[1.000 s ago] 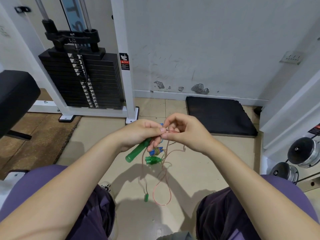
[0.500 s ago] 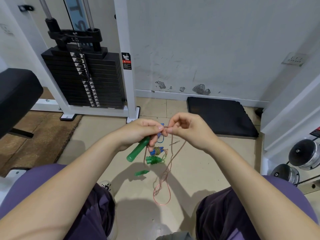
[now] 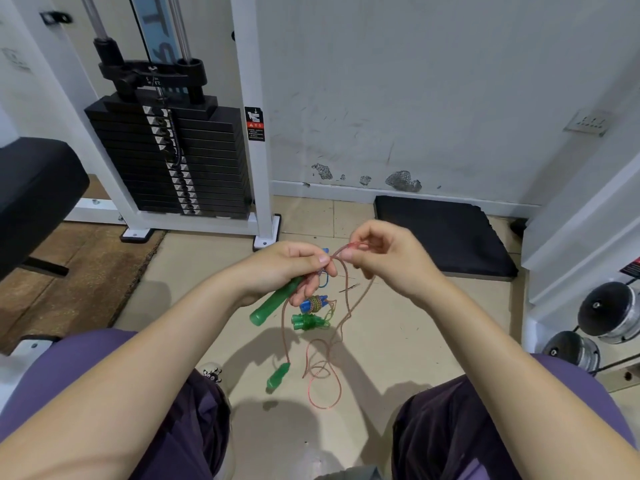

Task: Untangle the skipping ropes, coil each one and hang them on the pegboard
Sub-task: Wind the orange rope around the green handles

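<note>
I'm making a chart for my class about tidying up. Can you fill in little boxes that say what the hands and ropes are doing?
left hand: grips a green handle and pinches the thin pinkish rope
right hand: pinches the same rope, close to the left hand
rope: hangs in loose loops between the knees
second green handle: dangles at a rope end
other handles: blue and green, bunched under the hands
tangle: not yet undone
pegboard: not in view
</note>
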{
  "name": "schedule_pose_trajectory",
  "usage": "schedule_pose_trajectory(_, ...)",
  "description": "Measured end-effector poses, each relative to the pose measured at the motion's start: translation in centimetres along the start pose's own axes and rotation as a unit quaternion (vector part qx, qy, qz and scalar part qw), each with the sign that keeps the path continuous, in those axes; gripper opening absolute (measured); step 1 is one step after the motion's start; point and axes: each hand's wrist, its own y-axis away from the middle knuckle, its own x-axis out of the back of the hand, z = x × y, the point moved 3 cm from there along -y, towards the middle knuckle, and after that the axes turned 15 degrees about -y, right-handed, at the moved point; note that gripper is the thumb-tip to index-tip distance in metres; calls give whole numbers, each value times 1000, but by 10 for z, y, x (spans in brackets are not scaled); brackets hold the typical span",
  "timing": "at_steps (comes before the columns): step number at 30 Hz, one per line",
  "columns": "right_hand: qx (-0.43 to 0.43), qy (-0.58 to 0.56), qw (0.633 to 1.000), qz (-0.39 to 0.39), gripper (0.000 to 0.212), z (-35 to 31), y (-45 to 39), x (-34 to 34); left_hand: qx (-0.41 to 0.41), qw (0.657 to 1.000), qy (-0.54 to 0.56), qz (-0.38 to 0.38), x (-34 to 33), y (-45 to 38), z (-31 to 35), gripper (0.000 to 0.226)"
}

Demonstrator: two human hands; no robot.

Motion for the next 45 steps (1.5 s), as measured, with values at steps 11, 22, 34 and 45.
schedule_pose_trajectory(11,-5,18,999,-29,15,1,1,-5,5,999,28,-17,-2,1,2,29)
schedule_pose_trajectory(22,-5,56,994,-93,23,3,3,-11,-4,1000,8,3,-5,0,3,24)
schedule_pose_trajectory(34,-10,-1,998,-61,25,3,3,-6,-6,999,37,-5,-4,1,2,21)
schedule_pose_trajectory(45,25,-8,1000,7,16,-5,2,8,-5,999,47,-7,0,1,0,29)
